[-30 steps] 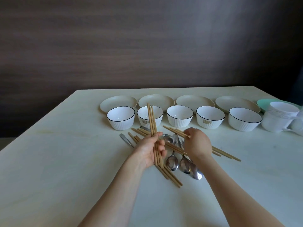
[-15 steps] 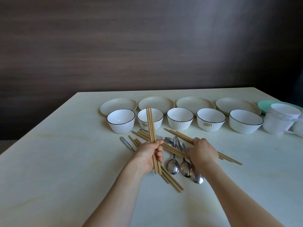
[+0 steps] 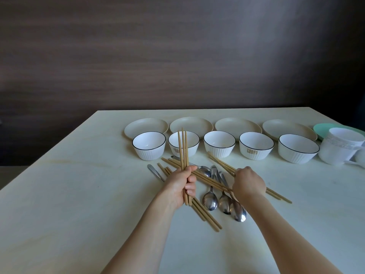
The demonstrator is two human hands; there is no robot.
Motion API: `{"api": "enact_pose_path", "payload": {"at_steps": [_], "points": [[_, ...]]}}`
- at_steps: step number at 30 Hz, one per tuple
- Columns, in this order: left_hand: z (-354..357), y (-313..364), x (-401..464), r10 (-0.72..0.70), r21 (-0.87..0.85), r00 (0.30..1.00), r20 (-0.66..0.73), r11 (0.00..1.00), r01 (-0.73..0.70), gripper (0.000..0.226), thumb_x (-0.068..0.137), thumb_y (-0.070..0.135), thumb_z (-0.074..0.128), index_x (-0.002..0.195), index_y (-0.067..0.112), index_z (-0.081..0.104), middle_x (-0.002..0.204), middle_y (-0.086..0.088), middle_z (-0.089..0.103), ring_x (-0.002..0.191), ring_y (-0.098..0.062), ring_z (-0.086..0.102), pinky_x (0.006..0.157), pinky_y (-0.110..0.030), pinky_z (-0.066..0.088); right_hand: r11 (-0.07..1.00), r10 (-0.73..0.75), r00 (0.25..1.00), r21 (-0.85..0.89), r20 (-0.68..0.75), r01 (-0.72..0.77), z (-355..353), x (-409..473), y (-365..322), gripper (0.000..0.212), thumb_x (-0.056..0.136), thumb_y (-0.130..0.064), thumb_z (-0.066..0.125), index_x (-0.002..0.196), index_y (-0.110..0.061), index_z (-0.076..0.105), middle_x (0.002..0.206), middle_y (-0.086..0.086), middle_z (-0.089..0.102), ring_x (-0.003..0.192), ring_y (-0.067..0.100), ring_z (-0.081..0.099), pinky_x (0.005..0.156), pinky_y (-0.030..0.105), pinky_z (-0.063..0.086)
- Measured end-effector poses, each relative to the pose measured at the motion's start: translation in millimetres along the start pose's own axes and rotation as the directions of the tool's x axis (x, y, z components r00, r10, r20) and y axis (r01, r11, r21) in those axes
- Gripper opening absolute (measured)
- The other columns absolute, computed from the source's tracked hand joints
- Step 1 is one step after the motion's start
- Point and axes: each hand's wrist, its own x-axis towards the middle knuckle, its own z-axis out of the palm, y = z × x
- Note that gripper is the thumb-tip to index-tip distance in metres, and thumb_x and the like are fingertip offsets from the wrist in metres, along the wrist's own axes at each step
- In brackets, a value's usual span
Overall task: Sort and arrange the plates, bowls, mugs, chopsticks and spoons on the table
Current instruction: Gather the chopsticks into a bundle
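Observation:
My left hand [image 3: 182,184] grips a bundle of three wooden chopsticks [image 3: 182,147], held upright in front of the second bowl. My right hand [image 3: 249,183] is closed over loose chopsticks [image 3: 221,165] in the pile on the table; its fingertips are hidden. More chopsticks [image 3: 207,216] lie crossed beneath both hands, mixed with several metal spoons [image 3: 210,200]. One spoon handle [image 3: 155,172] pokes out at the left. Several white ribbed bowls [image 3: 149,145] stand in a row, with several cream plates [image 3: 146,125] lined up behind them.
White mugs [image 3: 339,148] and a mint-green plate [image 3: 321,129] sit at the far right edge of the pale table [image 3: 79,204]. A dark wood-grain wall rises behind the table.
My left hand has raised its chopstick bundle more upright and tightened on it. My right hand has slid slightly right along the pile and closed on loose chopsticks.

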Motion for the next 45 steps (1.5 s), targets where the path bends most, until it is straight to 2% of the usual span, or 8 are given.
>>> {"api": "enact_pose_path", "payload": {"at_steps": [14,19,22,26,30,36,40,45], "points": [[0.4,3.1,-2.2,0.011,-0.094,1.000,-0.029,0.995,-0.013,0.025,0.103,0.020,0.037,0.093,0.013,0.059,0.051,-0.003,0.058,0.032,-0.011,0.049,0.037,-0.017,0.044,0.921,-0.017,0.923,0.352,-0.384,0.164,-17.4,-0.6,-7.0,0.022,0.093,-0.022,0.052,0.104,-0.025,0.071,0.086,0.005,0.070,0.077,0.030,0.062,0.055,0.026,0.037],[1.4,4.6,-8.0,-0.021,-0.132,0.999,0.043,0.991,0.026,0.025,0.102,0.021,0.038,0.094,0.009,0.059,0.061,-0.011,0.071,0.049,-0.021,0.069,0.045,-0.029,0.056,0.563,0.025,0.979,0.812,-0.201,0.152,-23.8,0.0,-12.6,0.022,0.090,-0.010,0.054,0.105,-0.015,0.070,0.083,0.005,0.072,0.076,0.022,0.069,0.075,0.035,0.056],[2.6,4.6,-10.5,-0.065,-0.133,0.992,0.106,0.988,0.079,0.026,0.102,0.022,0.038,0.098,0.008,0.059,0.074,-0.016,0.074,0.062,-0.028,0.073,0.048,-0.032,0.058,0.338,0.014,0.993,0.936,-0.114,0.103,-26.6,-0.2,-16.0,0.019,0.091,-0.006,0.053,0.098,-0.010,0.070,0.074,0.000,0.068,0.061,0.008,0.066,0.059,0.021,0.056],[3.3,4.0,-11.4,-0.106,-0.098,0.982,0.157,0.988,0.122,0.025,0.103,0.022,0.037,0.103,0.010,0.059,0.082,-0.020,0.075,0.069,-0.030,0.074,0.054,-0.034,0.060,0.265,-0.060,0.995,0.960,-0.077,0.090,-24.6,-1.4,-19.1,0.010,0.089,-0.001,0.058,0.089,-0.007,0.066,0.063,0.003,0.061,0.045,-0.002,0.057,0.049,0.012,0.051],[1.5,1.4,-9.8,-0.140,-0.045,0.971,0.192,0.987,0.151,0.025,0.102,0.023,0.037,0.107,0.011,0.058,0.095,-0.022,0.073,0.081,-0.033,0.074,0.071,-0.040,0.061,0.276,-0.096,0.994,0.958,-0.048,0.073,-19.1,-0.5,-20.5,0.012,0.089,0.001,0.059,0.084,-0.010,0.063,0.058,0.003,0.059,0.042,0.000,0.055,0.048,0.012,0.050],[4.7,-2.6,-8.8,-0.165,0.042,0.951,0.263,0.986,0.160,0.026,0.102,0.023,0.040,0.111,0.010,0.061,0.088,-0.017,0.075,0.075,-0.029,0.074,0.063,-0.039,0.061,0.348,-0.127,0.991,0.933,-0.047,0.088,-8.7,0.7,-24.0,0.016,0.089,-0.001,0.060,0.102,-0.007,0.066,0.076,0.004,0.066,0.061,0.013,0.061,0.067,0.026,0.055],[5.4,-4.5,-7.0,-0.103,0.067,0.971,0.216,0.994,0.091,0.016,0.099,0.017,0.047,0.097,0.008,0.060,0.063,-0.005,0.065,0.045,-0.013,0.060,0.049,-0.028,0.056,0.389,-0.261,0.965,0.913,-0.017,0.122,-7.7,-0.2,-27.1,0.030,0.089,-0.001,0.058,0.115,-0.013,0.064,0.098,0.001,0.067,0.065,-0.007,0.064,0.059,0.003,0.046],[-0.5,-4.4,0.2,-0.056,0.068,0.991,0.123,0.997,0.048,0.018,0.099,0.016,0.047,0.100,0.010,0.064,0.062,0.000,0.053,0.040,-0.008,0.045,0.039,-0.019,0.040,0.643,0.061,0.989,0.763,-0.132,0.063,-11.7,10.4,-8.1,0.029,0.091,-0.008,0.052,0.116,-0.014,0.067,0.114,0.004,0.069,0.104,0.022,0.064,0.084,0.022,0.045]]}}
